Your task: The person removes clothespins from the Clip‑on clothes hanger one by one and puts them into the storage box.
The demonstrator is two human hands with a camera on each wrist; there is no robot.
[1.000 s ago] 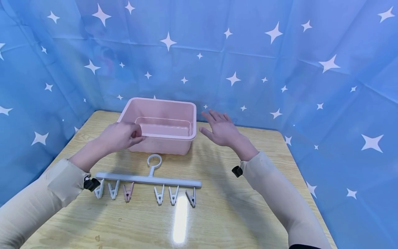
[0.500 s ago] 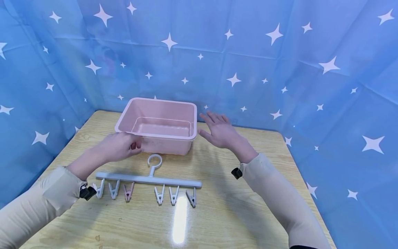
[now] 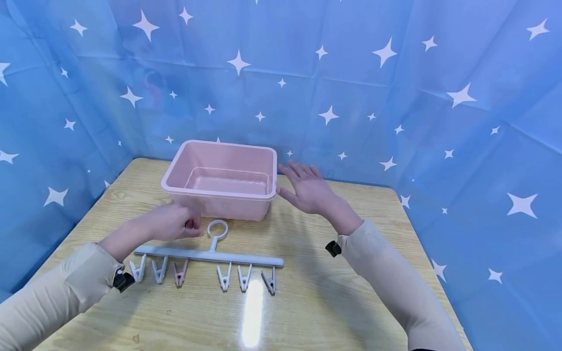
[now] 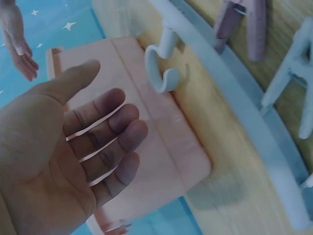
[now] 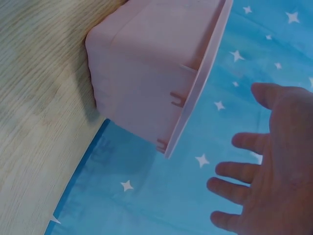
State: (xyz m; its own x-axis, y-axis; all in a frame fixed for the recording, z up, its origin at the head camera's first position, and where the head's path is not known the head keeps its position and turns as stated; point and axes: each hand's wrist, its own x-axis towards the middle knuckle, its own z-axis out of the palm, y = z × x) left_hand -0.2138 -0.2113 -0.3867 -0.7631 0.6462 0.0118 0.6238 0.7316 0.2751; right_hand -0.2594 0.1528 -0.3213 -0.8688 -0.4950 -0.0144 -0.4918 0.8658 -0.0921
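A pink plastic basin [image 3: 232,204] stands toward the back of the table. In front of it lies a pale blue clip hanger [image 3: 210,255] with a ring hook [image 3: 218,229] and several clothespegs [image 3: 244,278] along its bar. My left hand [image 3: 169,222] hovers between the basin's front wall and the hanger, left of the hook. In the left wrist view that hand [image 4: 73,142] holds nothing, its fingers loosely bent. My right hand [image 3: 313,191] is raised beside the basin's right rim, palm toward it; the right wrist view shows its fingers [image 5: 232,169] spread and apart from the basin.
The wooden table [image 3: 351,292] reaches back to a blue curtain [image 3: 351,87] with white stars, which also encloses both sides. The hanger's clothespegs point toward the near edge, one pink [image 3: 180,273] and one grey [image 3: 270,281].
My left hand has come down and toward me from the basin's front rim to near the hanger hook. My right hand has barely moved. Basin and hanger stay where they were.
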